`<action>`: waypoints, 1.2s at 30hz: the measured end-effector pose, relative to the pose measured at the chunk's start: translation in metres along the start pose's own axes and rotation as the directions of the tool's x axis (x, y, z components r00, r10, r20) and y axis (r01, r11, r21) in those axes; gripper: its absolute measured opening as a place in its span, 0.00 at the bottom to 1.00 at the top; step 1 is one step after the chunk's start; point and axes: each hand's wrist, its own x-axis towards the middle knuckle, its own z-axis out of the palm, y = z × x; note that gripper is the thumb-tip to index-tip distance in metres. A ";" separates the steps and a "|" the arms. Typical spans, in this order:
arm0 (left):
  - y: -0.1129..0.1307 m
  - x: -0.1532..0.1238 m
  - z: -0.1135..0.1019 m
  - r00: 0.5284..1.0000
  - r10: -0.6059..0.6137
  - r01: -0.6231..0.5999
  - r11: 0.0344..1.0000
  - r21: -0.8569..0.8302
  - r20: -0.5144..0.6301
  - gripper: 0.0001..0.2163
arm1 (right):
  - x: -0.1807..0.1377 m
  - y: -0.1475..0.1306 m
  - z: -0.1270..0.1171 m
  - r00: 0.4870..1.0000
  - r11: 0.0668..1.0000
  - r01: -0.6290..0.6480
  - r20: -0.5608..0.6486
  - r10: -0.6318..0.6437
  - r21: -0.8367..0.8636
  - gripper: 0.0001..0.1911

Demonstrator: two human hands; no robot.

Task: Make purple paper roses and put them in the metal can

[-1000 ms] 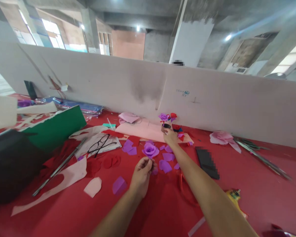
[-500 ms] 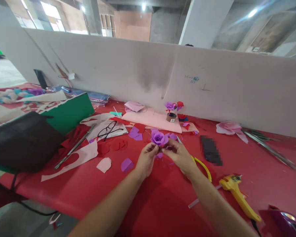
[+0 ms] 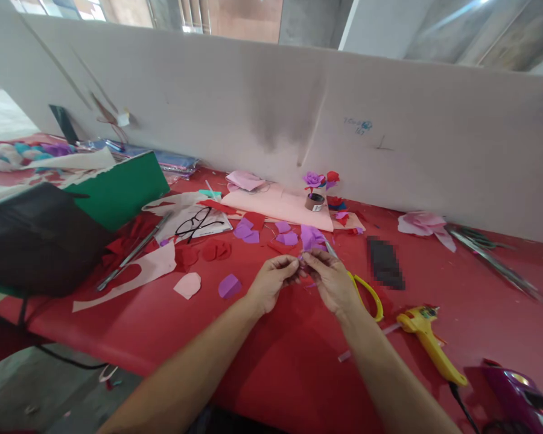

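Observation:
My left hand (image 3: 274, 282) and my right hand (image 3: 331, 282) meet above the table, thumbs and fingers pinched together. Between the fingertips a small bit of purple paper rose (image 3: 300, 257) shows; most of the flower is hidden by my fingers. Just behind lie purple paper pieces (image 3: 311, 237) and the scissors with yellow handles (image 3: 371, 296), partly covered by my right hand. To the left rest a purple petal (image 3: 229, 286) and a pale pink petal (image 3: 187, 285).
A yellow glue gun (image 3: 429, 346) lies at the right, near a dark pixelated object (image 3: 385, 262). Finished paper flowers stand in a roll of tape (image 3: 315, 202) at the back. Eyeglasses (image 3: 194, 224) and a green box (image 3: 122, 190) are at the left. A white partition (image 3: 199, 102) bounds the table.
The rose, in plain sight above my fingertips before, is now turned down and mostly hidden between my hands. My view has tilted down a little.

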 end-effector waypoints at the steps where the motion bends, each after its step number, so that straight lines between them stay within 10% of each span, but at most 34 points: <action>1: 0.000 -0.001 0.001 1.000 -0.007 0.007 1.000 0.016 0.007 0.12 | 0.000 0.000 -0.001 1.000 1.000 -0.008 -0.015 0.008 0.015 0.12; 36: -0.008 -0.002 0.007 0.988 0.151 -0.134 0.952 0.274 -0.039 0.07 | -0.007 0.010 -0.002 0.982 0.961 0.176 -0.028 -0.186 -0.213 0.12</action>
